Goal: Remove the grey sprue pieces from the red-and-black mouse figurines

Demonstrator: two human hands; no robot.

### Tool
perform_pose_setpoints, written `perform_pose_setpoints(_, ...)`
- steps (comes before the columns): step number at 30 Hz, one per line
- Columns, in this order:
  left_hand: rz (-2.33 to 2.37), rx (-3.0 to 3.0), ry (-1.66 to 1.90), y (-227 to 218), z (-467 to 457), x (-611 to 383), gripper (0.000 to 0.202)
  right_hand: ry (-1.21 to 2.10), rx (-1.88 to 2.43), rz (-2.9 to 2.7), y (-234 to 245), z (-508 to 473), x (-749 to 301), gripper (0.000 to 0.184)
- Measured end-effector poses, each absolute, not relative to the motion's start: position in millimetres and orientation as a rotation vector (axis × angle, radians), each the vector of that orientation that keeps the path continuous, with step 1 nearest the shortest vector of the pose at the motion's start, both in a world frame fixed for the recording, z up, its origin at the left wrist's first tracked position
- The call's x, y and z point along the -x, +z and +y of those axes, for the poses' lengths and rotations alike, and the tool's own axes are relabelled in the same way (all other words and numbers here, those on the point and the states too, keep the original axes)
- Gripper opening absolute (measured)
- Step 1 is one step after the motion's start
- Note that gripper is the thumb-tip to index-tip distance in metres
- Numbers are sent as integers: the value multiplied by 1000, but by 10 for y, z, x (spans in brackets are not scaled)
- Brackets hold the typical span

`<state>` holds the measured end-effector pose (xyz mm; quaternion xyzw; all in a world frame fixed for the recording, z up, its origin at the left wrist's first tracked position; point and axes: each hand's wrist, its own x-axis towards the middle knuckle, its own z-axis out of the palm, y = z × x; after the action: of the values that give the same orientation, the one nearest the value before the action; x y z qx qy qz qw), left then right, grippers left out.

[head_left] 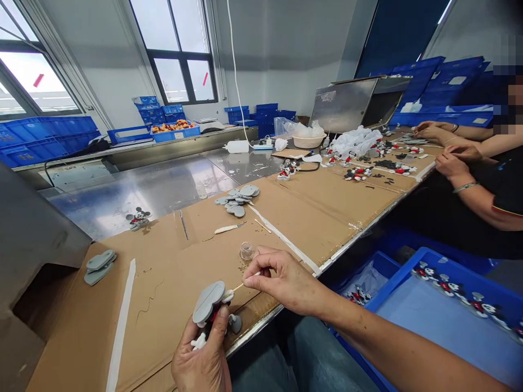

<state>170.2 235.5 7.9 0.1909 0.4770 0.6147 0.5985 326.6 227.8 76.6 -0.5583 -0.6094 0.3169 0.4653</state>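
Near the front edge of the table, my left hand (206, 354) is closed around a Mickey Mouse figurine (213, 316), red, black and white. A grey plate (208, 302) on the figurine faces up toward me. Pinched in the fingers of my right hand (281, 280) is a thin cotton swab (237, 287); its far end meets a white part of the figurine. A small clear cup (247, 251) stands just beyond my right hand. Farther off lie a white-handled knife (229, 228), a thin stick (262, 226) and a pile of grey plates (237, 198).
Cardboard (175, 283) covers the worktable. Two grey plates (99, 267) and another figurine (139, 219) are at left. A blue crate (429, 321) with figurines stands at right, below the table edge. Co-workers' hands (453, 158) work at the far right beside several figurines.
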Motion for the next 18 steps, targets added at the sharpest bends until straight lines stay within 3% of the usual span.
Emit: perform_pose_setpoints(18, 1122, -424, 1436, 120, 2337, -1714, 60, 652, 1408, -1552, 868, 2207, -3260, 13)
